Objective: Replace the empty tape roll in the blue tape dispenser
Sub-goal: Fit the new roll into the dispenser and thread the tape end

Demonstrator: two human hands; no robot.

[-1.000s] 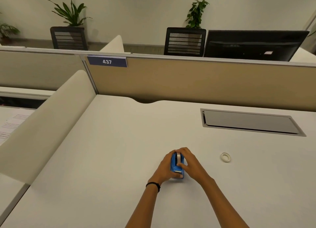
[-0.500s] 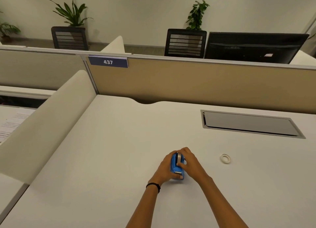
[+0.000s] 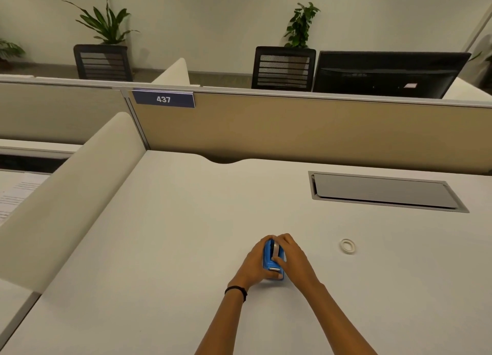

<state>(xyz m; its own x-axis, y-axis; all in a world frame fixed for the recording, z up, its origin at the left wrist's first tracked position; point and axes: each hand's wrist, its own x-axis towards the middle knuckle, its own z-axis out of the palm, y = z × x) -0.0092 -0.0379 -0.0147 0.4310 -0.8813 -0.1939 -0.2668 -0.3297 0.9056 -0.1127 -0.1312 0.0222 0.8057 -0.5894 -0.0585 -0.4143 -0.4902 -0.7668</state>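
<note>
**Seating a roll in the dispenser**

Both hands close around the blue dispenser, which sits on the desk just in front of the person. The left hand wraps its left side; the right hand covers the right, fingers curled over a roll in the slot. A small white ring, likely the spent core, lies well apart to the right. Next, I judge: press the roll home and thread tape to the cutter
</note>
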